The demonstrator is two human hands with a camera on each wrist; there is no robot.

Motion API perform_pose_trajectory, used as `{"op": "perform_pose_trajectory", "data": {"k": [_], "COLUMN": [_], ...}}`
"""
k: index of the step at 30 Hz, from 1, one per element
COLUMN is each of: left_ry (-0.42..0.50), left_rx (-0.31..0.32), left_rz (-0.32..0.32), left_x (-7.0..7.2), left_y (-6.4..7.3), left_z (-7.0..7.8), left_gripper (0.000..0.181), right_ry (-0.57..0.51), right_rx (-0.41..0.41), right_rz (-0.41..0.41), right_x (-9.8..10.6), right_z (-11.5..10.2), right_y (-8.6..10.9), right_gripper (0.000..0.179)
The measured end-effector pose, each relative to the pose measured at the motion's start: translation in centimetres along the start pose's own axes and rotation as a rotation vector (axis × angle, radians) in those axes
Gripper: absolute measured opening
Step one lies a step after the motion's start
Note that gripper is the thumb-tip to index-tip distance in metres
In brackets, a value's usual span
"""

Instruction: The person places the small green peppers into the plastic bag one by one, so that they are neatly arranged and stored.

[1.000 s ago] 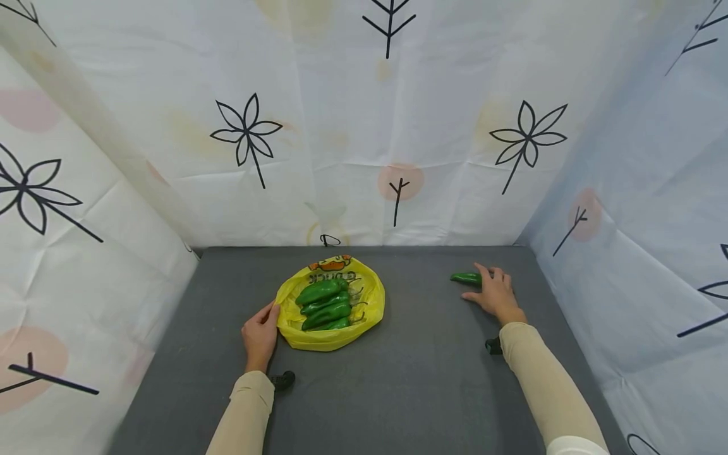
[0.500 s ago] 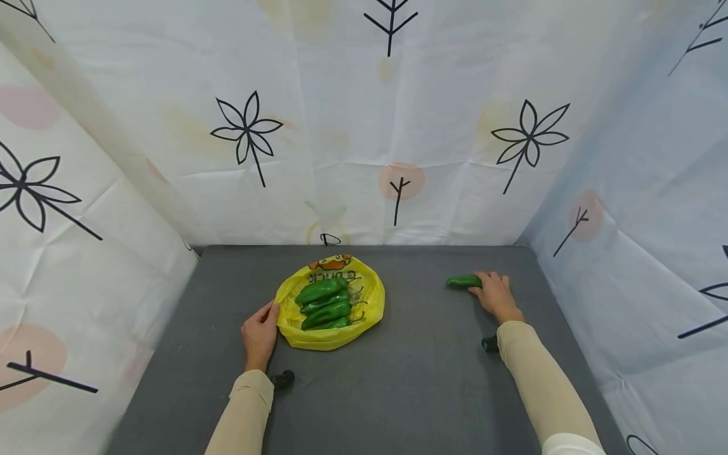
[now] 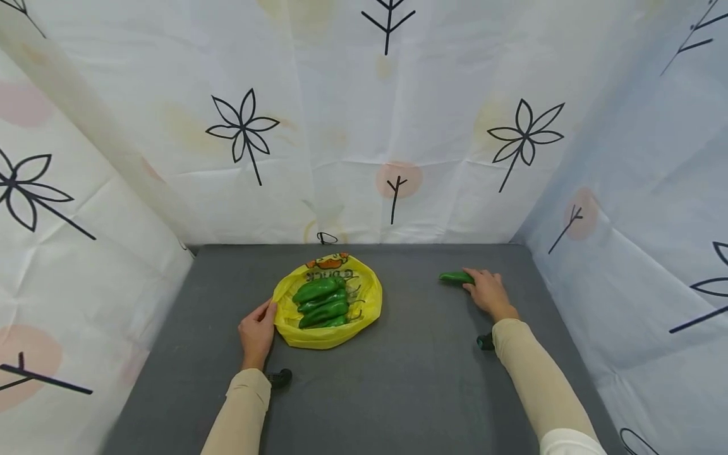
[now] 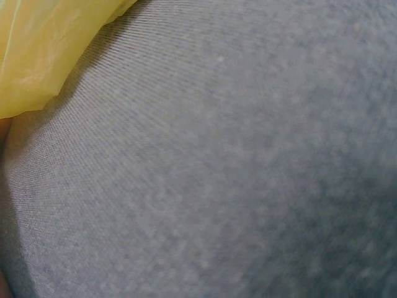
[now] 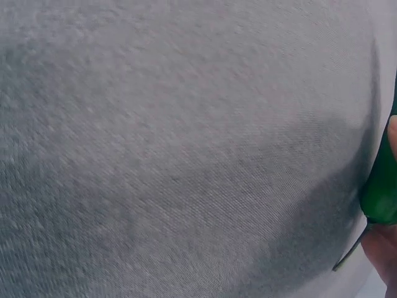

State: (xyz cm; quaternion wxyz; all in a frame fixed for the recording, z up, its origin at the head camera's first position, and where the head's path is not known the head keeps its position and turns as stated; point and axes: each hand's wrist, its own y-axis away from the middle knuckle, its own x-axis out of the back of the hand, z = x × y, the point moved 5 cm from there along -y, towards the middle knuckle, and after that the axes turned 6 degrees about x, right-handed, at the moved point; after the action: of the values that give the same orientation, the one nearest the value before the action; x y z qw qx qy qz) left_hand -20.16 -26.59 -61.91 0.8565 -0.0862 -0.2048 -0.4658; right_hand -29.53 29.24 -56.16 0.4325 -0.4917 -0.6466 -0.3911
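My right hand (image 3: 488, 293) grips a long green pepper (image 3: 455, 277) at the right side of the table; its tip points left out of the fingers. In the right wrist view the pepper's stem end (image 5: 379, 202) shows at the right edge, a thumb against it. At the left, my left hand (image 3: 257, 332) pinches the edge of a yellow plastic bag (image 3: 335, 341), whose mouth is spread wide. Several green peppers (image 3: 323, 311) lie side by side in the bag, stems to the right. Only a corner of the yellow bag (image 4: 43, 56) enters the left wrist view.
A dark grey cloth covers the table (image 3: 387, 392). White printed curtains (image 3: 352, 126) rise along its back and both sides. Dark wrist-camera parts (image 3: 280, 378) stick out beside each sleeve.
My right hand has closed on the pepper, which lay under its spread fingers a second ago, and has moved slightly left with it. My left hand keeps its hold on the bag.
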Motion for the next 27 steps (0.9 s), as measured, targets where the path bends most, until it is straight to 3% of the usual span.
{"op": "perform_pose_trajectory", "data": {"k": [7, 20, 27], "left_ry": [-0.013, -0.069, -0.066], "left_rx": [-0.006, -0.046, -0.042], "left_rz": [-0.012, 0.079, 0.069], "left_x": [0.0, 0.1, 0.0], "left_y": [0.1, 0.1, 0.1], "left_z": [0.3, 0.5, 0.4], "left_gripper": [0.045, 0.036, 0.038], "right_ry": [-0.012, -0.149, -0.172], "right_rx": [0.046, 0.042, 0.143], "right_rz": [0.038, 0.027, 0.032], "right_x": [-0.3, 0.3, 1.9], "right_z": [-1.2, -4.0, -6.7], "right_y": [-0.3, -1.0, -0.9], "right_gripper": [0.05, 0.049, 0.046]}}
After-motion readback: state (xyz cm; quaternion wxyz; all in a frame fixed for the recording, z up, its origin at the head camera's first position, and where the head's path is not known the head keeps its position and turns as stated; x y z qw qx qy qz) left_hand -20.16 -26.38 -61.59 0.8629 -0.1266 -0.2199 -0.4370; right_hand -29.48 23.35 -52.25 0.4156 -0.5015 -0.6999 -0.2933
